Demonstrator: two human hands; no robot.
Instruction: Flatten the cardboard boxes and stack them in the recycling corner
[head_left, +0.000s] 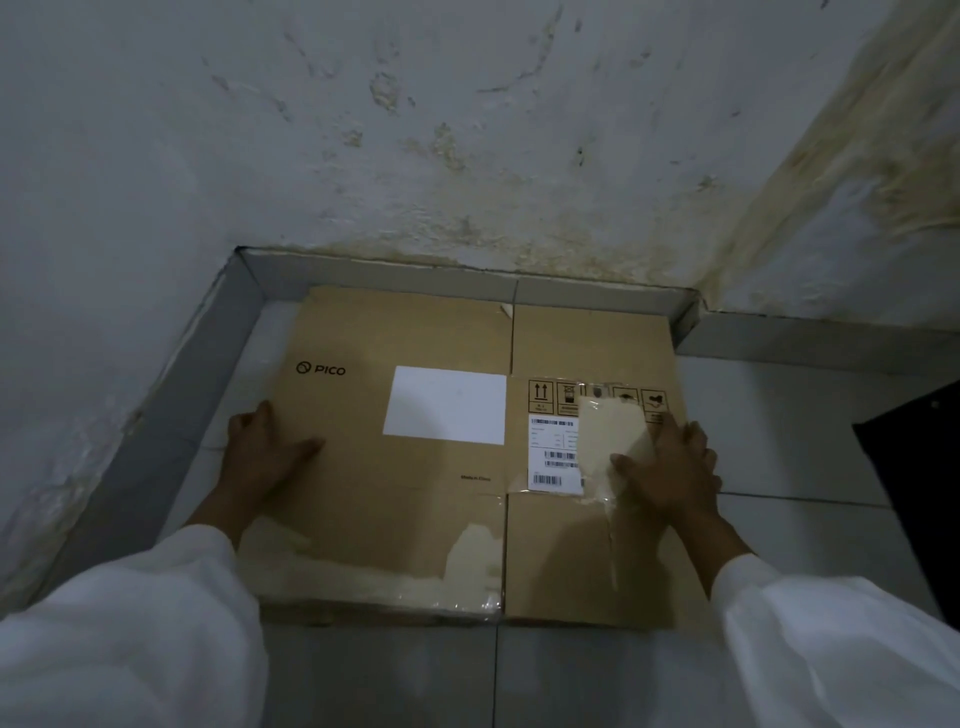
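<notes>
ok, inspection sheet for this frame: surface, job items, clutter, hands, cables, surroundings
Surface: pale tiled floor, grey skirting along the walls.
Job's things: flattened cardboard box lying flat in the corner, printed face up; blank white label, barcode label, torn tape patches near its front edge.
Clutter: dark object at the right edge, unidentifiable.
Hands: left hand flat on the box's left edge; right hand flat on its right side, on a torn patch. Neither is gripping.
Cables: nothing seen.
Surroundings: white walls, stained and flaking above the skirting; dim light.
</notes>
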